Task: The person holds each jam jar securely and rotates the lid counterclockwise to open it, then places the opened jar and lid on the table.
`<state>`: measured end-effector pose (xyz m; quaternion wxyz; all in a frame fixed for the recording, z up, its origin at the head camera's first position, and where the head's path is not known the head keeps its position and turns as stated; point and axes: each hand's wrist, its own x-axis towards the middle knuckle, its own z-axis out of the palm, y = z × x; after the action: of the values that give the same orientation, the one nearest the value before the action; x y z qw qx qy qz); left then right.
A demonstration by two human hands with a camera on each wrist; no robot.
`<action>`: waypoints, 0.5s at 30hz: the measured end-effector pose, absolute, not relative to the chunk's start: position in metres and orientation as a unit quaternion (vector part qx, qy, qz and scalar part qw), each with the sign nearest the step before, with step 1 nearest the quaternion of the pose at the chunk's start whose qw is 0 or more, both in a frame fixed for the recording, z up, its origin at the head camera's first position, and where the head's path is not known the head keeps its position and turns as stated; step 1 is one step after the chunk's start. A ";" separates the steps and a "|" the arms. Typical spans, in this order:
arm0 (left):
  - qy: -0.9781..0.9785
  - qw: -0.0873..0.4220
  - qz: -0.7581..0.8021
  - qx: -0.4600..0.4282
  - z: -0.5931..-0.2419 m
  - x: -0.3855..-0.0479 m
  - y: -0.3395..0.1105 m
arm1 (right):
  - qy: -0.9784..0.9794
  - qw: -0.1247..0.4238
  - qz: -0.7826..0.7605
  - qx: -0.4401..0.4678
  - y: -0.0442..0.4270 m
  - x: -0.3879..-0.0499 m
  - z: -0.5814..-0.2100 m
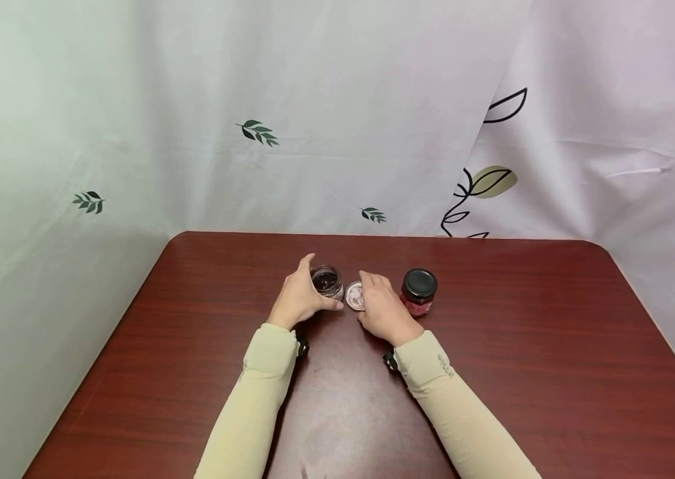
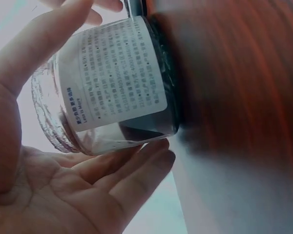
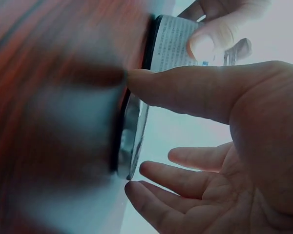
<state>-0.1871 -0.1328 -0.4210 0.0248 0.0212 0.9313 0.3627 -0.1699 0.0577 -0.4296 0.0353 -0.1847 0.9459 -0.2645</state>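
Near the far middle of the table, my left hand (image 1: 302, 293) holds an uncapped glass jar (image 2: 112, 78) with dark contents, thumb on one side and fingers on the other. Its white printed label shows in the left wrist view; the jar stands upright on the table. Just right of it, a round jar lid (image 1: 354, 296) lies flat, its pale inner side up. My right hand (image 1: 386, 309) spans that lid (image 3: 130, 139), thumb at one edge and fingertips at the opposite edge; its right part is hidden under the fingers in the head view.
A second jar (image 1: 418, 291), with a black lid on and red contents or label, stands close to the right of my right hand. The reddish-brown table (image 1: 523, 372) ends at a pale leaf-patterned curtain (image 1: 325, 166) behind.
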 end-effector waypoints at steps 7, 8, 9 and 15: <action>0.919 0.019 0.393 0.035 -0.416 -0.186 -0.133 | 0.948 0.020 -0.259 -0.186 0.055 -0.164 -0.423; 0.919 0.018 0.392 0.037 -0.416 -0.186 -0.133 | 0.947 0.017 -0.260 -0.189 0.055 -0.164 -0.421; 0.919 0.018 0.391 0.038 -0.415 -0.186 -0.133 | 0.946 0.014 -0.260 -0.192 0.055 -0.163 -0.420; 0.922 0.016 0.383 0.048 -0.413 -0.186 -0.132 | 0.945 -0.014 -0.252 -0.209 0.059 -0.160 -0.411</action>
<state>-0.1861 -0.1320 -0.4135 0.0156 0.0477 0.9223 0.3832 -0.1601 0.0588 -0.4109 -0.0136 -0.2095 0.9448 -0.2517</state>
